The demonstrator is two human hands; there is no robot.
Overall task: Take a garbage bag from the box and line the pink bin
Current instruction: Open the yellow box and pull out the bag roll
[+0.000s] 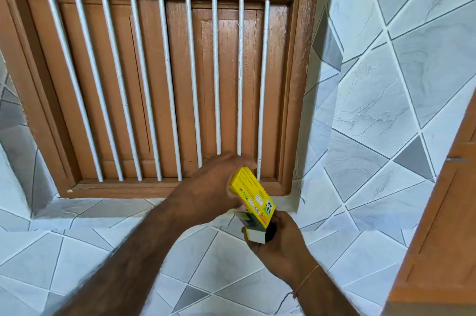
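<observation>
Tiled ledge (123,215), left hand (208,189) gripping yellow box (253,193), right hand (279,243) cupped round its open flap

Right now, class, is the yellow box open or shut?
Open: the yellow box has its lower end flap hanging loose by the right hand.

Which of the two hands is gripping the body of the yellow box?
The left hand grips the yellow box around its body; the right hand is lower, at the box's open flap end.
</observation>
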